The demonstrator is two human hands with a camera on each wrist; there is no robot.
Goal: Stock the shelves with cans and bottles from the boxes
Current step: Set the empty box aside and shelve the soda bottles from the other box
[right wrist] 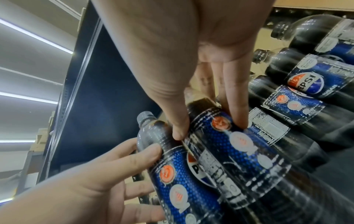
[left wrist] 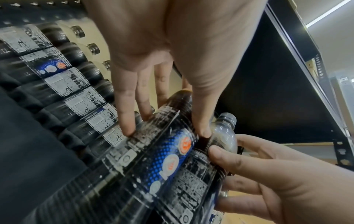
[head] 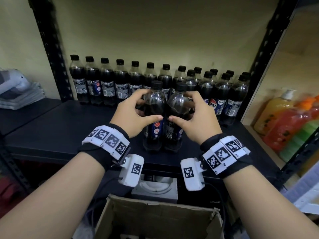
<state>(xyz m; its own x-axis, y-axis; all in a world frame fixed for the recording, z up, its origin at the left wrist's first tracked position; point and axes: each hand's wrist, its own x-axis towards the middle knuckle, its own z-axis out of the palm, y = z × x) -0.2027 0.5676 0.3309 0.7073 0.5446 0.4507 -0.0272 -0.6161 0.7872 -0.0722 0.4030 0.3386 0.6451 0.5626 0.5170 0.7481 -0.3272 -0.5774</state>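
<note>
Two dark cola bottles with black caps stand side by side near the front of the black shelf. My left hand grips the left bottle around its shoulder, thumb in front and fingers behind. My right hand grips the right bottle the same way. In the left wrist view my left hand pinches the left bottle at the top of its label. In the right wrist view my right hand holds the right bottle, with the left bottle touching it.
A row of matching cola bottles lines the shelf's back, doubled up at the right. Black uprights frame the bay. An open cardboard box sits below the shelf edge. Orange and green bottles fill the right-hand bay; stacked packets lie at left.
</note>
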